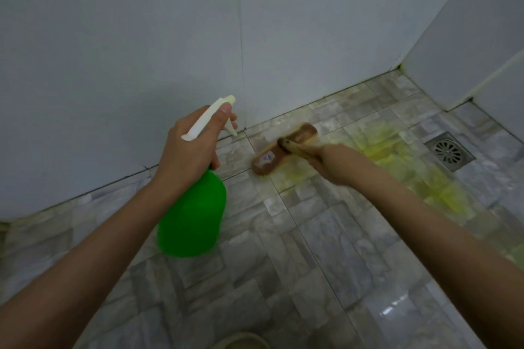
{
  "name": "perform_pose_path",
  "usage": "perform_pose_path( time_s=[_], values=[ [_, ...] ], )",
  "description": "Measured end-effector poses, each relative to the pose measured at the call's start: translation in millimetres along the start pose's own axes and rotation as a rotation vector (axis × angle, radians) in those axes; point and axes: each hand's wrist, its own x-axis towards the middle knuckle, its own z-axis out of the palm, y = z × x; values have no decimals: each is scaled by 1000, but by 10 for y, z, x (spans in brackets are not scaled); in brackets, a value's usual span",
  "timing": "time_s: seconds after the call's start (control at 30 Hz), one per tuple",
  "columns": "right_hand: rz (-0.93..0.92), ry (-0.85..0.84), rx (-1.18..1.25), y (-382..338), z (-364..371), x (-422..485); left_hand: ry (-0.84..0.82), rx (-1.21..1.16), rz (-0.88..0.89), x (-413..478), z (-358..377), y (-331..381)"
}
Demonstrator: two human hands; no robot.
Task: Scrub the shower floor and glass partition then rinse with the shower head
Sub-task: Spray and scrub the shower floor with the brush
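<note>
Head view: left hand (pixel 187 150) grips the neck of a green spray bottle (pixel 192 221), fingers curled at the white trigger head, bottle held off the floor (pixel 312 249) near the far wall (pixel 141 51). Right hand (pixel 331 164) is closed round the handle of a brown brush (pixel 283 147). The brush head sits on the tiles just beside the floor's far edge, where it meets the wall. Hand and brush are blurred, so finger placement is unclear. A yellow-green cleaner patch (pixel 397 156) spreads on the floor between the brush and the drain (pixel 449 151) near the far right corner. Glass partition and shower head are not in view.

Risks, as judged:
- Wet cleaner makes the tiles slick, so a shifted foot or knee may slide.
- A hard stroke toward the wall could knock the brush or knuckles against it.
- Fingers at the trigger may squeeze by accident and spray.
- Cleaner may run into the drain unscrubbed.
</note>
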Motion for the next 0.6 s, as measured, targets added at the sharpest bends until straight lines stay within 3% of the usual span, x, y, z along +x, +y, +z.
perform_pose_path(
  time_s=[0.1,0.2,0.27,0.33,0.5,0.6],
  values=[
    [-9,40,12,-39,-187,379,0,20,3,-45,32,-14],
    [11,-124,-25,104,-395,58,-4,17,7,-126,38,-47],
    [153,-226,-112,196,-353,-246,-2,-18,-1,-154,17,-53],
    [274,-193,-224,209,-207,-284,-4,-32,-17,-162,29,-55],
    [112,34,-29,244,-125,22,-44,-13,-16,-188,165,-74],
    [146,-115,-82,330,-344,-191,-73,18,-2,-195,181,-81]
  ],
)
